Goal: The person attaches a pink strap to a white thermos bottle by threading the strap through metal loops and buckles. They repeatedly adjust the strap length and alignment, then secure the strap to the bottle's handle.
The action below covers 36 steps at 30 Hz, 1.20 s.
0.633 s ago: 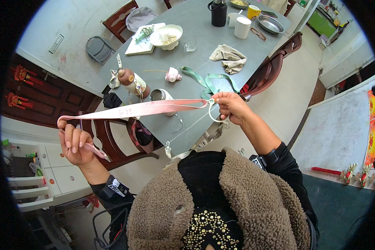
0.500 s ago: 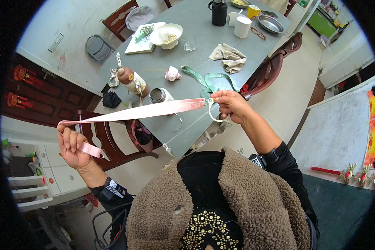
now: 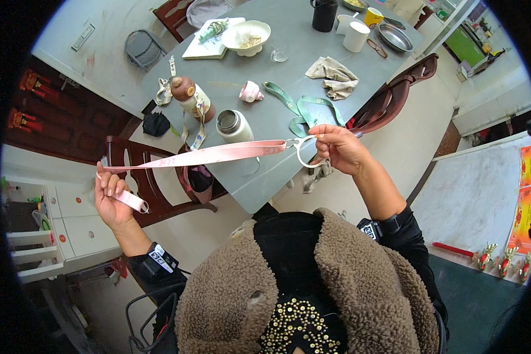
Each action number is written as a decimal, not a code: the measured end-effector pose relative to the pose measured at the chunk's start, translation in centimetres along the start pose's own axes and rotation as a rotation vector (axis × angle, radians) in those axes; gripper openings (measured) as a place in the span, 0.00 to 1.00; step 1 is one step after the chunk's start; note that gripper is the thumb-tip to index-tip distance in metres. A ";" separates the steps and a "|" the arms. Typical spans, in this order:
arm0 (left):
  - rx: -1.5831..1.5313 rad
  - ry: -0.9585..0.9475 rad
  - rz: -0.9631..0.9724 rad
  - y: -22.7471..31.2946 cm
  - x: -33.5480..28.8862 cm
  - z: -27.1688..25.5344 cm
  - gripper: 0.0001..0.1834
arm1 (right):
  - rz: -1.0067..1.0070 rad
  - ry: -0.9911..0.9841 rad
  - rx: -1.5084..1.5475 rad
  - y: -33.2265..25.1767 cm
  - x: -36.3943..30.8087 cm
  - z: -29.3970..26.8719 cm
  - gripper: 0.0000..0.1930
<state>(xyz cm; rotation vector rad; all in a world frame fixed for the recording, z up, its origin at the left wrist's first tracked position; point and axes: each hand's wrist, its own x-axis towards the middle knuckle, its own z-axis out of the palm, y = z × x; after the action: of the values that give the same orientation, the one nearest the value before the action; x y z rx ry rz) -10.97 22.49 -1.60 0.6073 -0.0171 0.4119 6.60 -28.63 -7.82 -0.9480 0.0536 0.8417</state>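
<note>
The right hand (image 3: 343, 150) is closed in a pinch on a white ring (image 3: 299, 154), thumb against fingers; the left hand (image 3: 113, 203) is curled shut around a pink strap (image 3: 212, 154), with one end poking out of the fist. Between the two hands the strap runs nearly straight, joined to the ring by a small metal clasp (image 3: 290, 143) (too small to tell how it fastens). Strap and ring hang in the air before the near end of the grey table (image 3: 259, 183). The step in hand looks like drawing the strap out lengthwise; the next move would seem to call for a firm pinch on the ring and level hands, so the band does not twist. Beyond stand an open white bottle (image 3: 237, 131) and, farther right, a green strap (image 3: 304, 112) lying loosely looped
</note>
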 end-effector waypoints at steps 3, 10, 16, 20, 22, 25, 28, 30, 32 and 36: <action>-0.017 0.067 0.015 -0.3 0.0 -1.4 0.18 | 0.023 0.061 -0.203 -0.2 -0.2 -0.5 0.12; -0.047 0.156 0.007 -0.5 -0.8 -3.5 0.17 | 0.137 -0.025 -0.667 -0.2 -1.6 -0.2 0.11; -0.102 0.198 -0.007 -0.6 -1.6 -4.3 0.17 | 0.170 0.051 -0.877 -0.1 -2.4 0.4 0.09; -0.088 0.188 -0.002 -0.4 -2.0 -5.2 0.17 | 0.133 0.045 -0.840 -0.1 -2.7 0.2 0.10; -0.076 0.161 0.010 -0.3 -2.3 -5.2 0.17 | 0.097 0.046 -0.764 0.0 -2.9 0.2 0.10; -0.128 0.295 0.058 -0.7 -2.7 -4.2 0.17 | 0.059 0.007 -0.620 0.1 -3.3 0.5 0.09; -0.132 0.264 0.025 -2.1 -3.0 -1.5 0.13 | 0.054 -0.062 -0.508 0.2 -3.4 1.1 0.09; -0.185 0.102 -0.028 -3.7 -3.3 0.7 0.09 | 0.064 -0.051 -0.468 0.4 -3.1 1.8 0.09; -0.188 0.009 -0.057 -5.3 -3.5 3.1 0.06 | 0.096 -0.052 -0.449 0.6 -2.9 2.4 0.08; -0.014 -0.061 -0.127 -9.2 -3.8 7.3 0.07 | 0.070 -0.127 -0.489 0.8 -2.9 3.6 0.10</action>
<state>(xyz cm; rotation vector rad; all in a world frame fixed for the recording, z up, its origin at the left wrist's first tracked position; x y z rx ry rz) -10.19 10.12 -1.17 0.6031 -0.0398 0.2700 2.97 -27.51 -5.10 -1.3526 -0.2409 1.0005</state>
